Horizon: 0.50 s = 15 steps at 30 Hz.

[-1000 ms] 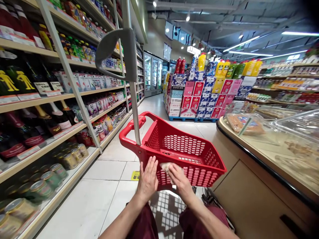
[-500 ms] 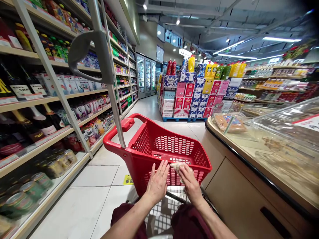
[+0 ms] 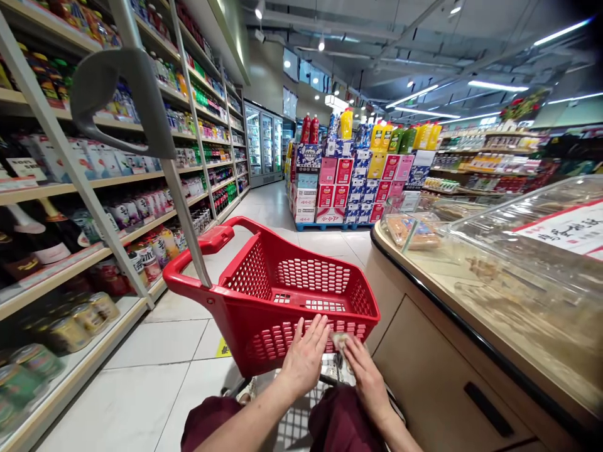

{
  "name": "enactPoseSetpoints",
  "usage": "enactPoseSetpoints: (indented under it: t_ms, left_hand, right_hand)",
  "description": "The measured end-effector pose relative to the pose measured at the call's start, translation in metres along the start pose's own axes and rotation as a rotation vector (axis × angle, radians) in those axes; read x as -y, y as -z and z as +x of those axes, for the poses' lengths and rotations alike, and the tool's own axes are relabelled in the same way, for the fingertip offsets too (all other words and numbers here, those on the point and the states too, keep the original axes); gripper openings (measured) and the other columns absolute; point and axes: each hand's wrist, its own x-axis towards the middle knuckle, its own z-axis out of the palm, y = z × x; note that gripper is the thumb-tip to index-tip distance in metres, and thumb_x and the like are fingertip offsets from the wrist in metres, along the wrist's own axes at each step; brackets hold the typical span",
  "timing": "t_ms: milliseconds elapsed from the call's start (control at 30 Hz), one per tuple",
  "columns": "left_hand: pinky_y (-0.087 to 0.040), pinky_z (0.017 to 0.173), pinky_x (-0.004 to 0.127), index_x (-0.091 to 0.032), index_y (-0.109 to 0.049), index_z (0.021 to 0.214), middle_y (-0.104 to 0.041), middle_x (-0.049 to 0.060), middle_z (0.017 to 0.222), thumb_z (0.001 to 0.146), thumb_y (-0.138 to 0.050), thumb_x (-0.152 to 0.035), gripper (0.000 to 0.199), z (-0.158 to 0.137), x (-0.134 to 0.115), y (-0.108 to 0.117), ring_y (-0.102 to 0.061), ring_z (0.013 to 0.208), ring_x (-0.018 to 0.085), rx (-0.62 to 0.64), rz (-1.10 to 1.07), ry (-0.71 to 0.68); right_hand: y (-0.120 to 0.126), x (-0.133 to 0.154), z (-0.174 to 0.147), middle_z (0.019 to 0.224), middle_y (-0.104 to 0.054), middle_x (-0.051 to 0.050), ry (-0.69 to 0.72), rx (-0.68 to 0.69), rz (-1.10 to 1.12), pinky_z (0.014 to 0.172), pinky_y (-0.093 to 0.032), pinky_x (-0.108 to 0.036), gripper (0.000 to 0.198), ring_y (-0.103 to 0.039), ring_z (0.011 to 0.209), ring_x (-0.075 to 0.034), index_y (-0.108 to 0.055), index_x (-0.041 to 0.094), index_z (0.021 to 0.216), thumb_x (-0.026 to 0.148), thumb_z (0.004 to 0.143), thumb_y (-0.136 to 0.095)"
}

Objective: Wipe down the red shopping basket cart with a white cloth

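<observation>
In front of me stands a red plastic shopping cart (image 3: 226, 314) with perforated walls; I see nothing in its basket. My left hand (image 3: 304, 358) lies with straight fingers against the near side wall, holding nothing. My right hand (image 3: 367, 376) is beside it, pressing a crumpled whitish cloth (image 3: 340, 341) to the wall near the front corner. Most of the cloth is hidden under the fingers. A metal pole (image 3: 188, 226) with a grey plastic loop handle (image 3: 157, 107) rises by the cart's handlebar.
Shelves of drinks and cans (image 3: 136, 238) line the left side. On the right is a counter (image 3: 419, 351) with clear covers over food. Stacked drink cartons (image 3: 332, 188) with bottles on top stand ahead, glass-door coolers (image 3: 264, 144) behind. A yellow floor sticker (image 3: 223, 347) lies left of the cart.
My right hand and the cloth have slid lower on the cart's wall. The cart, pole and surroundings have shifted left in view. My left hand stays flat against the wall.
</observation>
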Motion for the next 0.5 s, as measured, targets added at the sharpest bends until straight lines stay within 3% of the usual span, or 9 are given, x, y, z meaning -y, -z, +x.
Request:
enactPoseSetpoints:
  t_ms: [133, 333, 500]
  left_hand:
    - [-0.008, 0.107, 0.049, -0.010, -0.022, 0.135, -0.018, 0.009, 0.145, 0.071, -0.038, -0.008, 0.066, 0.006, -0.010, -0.004, -0.003, 0.135, 0.020, 0.036, -0.023, 0.011]
    - [-0.008, 0.107, 0.047, -0.011, -0.019, 0.136, -0.017, 0.008, 0.146, 0.071, -0.037, -0.008, 0.068, 0.008, -0.010, -0.004, -0.001, 0.135, 0.019, 0.072, -0.027, 0.002]
    - [-0.008, 0.107, 0.049, -0.009, -0.022, 0.135, -0.017, 0.011, 0.145, 0.071, -0.038, -0.009, 0.066, 0.010, -0.004, -0.004, -0.003, 0.135, 0.021, 0.028, -0.019, 0.015]
  right_hand:
    - [0.013, -0.018, 0.000, 0.135, -0.041, -0.005, -0.037, -0.123, -0.032, 0.102, -0.034, -0.046, 0.056, -0.029, 0.128, -0.021, -0.033, 0.025, 0.133, 0.003, 0.082, -0.032]
    - [0.017, -0.037, -0.014, 0.131, -0.046, -0.002, -0.019, -0.017, -0.128, 0.098, -0.041, -0.037, 0.056, -0.031, 0.127, -0.018, -0.037, 0.026, 0.131, 0.002, 0.080, -0.032]
    - [0.024, -0.042, -0.002, 0.137, -0.038, -0.002, -0.084, -0.093, -0.121, 0.102, -0.034, -0.044, 0.058, -0.029, 0.128, -0.021, -0.032, 0.026, 0.133, 0.003, 0.080, -0.032]
